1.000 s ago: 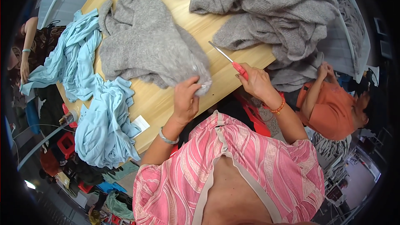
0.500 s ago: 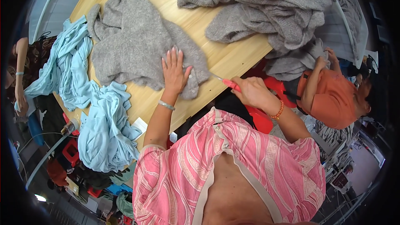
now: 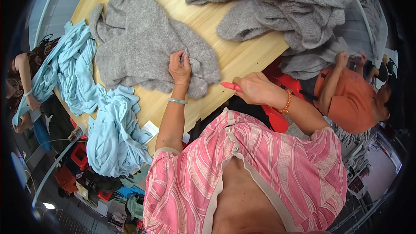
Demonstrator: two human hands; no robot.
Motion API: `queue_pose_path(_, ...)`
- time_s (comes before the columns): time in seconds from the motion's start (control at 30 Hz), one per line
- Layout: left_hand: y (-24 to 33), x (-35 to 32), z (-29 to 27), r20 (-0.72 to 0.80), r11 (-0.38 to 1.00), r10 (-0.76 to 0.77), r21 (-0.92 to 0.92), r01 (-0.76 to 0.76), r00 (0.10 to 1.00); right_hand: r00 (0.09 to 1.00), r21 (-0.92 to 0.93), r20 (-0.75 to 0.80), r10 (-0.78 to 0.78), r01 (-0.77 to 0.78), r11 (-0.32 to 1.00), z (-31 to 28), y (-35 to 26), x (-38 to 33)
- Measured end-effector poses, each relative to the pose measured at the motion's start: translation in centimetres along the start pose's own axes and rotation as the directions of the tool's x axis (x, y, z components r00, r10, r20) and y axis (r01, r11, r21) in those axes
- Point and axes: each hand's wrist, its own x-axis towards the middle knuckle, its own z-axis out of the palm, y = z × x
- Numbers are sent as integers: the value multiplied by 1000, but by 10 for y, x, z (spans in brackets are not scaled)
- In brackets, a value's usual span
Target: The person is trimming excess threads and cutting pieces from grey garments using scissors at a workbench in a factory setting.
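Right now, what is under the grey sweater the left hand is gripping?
The wooden table lies under the grey sweater; its left edge overlaps light blue cloth. Anything else beneath is covered.

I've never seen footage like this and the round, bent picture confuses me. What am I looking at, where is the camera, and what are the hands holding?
No machine here: a person wears a wide-angle camera on the head, looking down, so straight edges curve. Their left hand pinches a fold of the grey knitted garment spread on the wooden table. Their right hand grips a red-handled tool pointed at that garment's edge; its tip is hard to make out. More grey knitwear is piled beyond, light blue cloth hangs at the left. Other people work nearby.
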Motion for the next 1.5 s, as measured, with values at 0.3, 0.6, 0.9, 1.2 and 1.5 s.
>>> queue_pose_path(0.3, -27, 9, -7, 316, 563, -515, -576, 593, 797, 998, 23, -51, 46, -45, 999, -4, -9, 9)
queue_pose_path(0.6, -48, 5, -1, 190, 461, -546, -745, 482, 816, 997, 57, -62, 44, -40, 998, -14, -21, 11)
queue_pose_path(0.9, -5, 27, -22, 283, 313, -606, -774, 550, 743, 984, 87, -155, 87, -74, 993, -9, -3, 14)
queue_pose_path(1.2, -48, 24, -257, -626, 889, -264, 137, 437, 734, 902, 136, -325, 283, -252, 958, -16, 43, -10)
queue_pose_path(1.5, 60, -26, -87, 575, 672, 196, 511, -536, 794, 910, 113, -266, 317, -297, 948, -10, 43, -12)
